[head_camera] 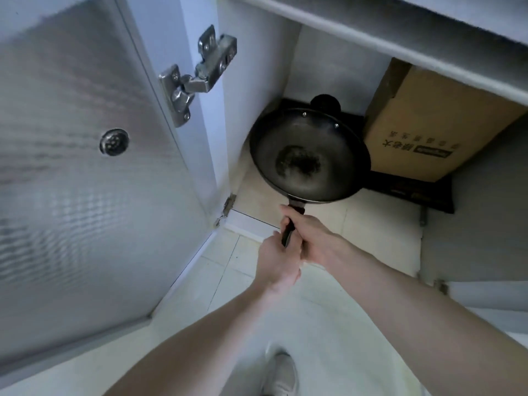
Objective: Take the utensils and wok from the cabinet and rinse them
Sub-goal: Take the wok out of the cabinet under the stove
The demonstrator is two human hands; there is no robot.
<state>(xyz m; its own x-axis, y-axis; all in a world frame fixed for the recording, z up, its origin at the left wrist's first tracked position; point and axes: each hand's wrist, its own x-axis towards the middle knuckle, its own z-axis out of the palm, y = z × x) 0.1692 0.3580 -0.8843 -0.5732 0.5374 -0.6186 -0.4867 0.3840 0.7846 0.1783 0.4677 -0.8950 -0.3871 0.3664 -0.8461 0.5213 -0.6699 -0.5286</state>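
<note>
Both hands hold the wok by its long dark handle, one behind the other. The right hand is the forward one, its fingers curled round the handle close to where it joins the pan's rim; the left hand closes round the handle's tail end, just behind and touching the right. So each grip is wrapped tight on the handle, neither spread.

The wok itself lies wholly beyond the grip, out in front of the hands at the mouth of the open cabinet. Its bowl faces the camera, tipped up, with a darker scorched patch in the middle and two rivets near the far rim. A small round helper knob shows at the edge opposite the handle. Whether the pan's underside touches the cabinet floor cannot be told.

Behind the wok and to its right stands a cardboard box with printed characters, resting on a dark flat item on the cabinet floor. The cabinet door is swung open at the left, its metal hinge in view. Below, pale floor tiles and a shoe
</note>
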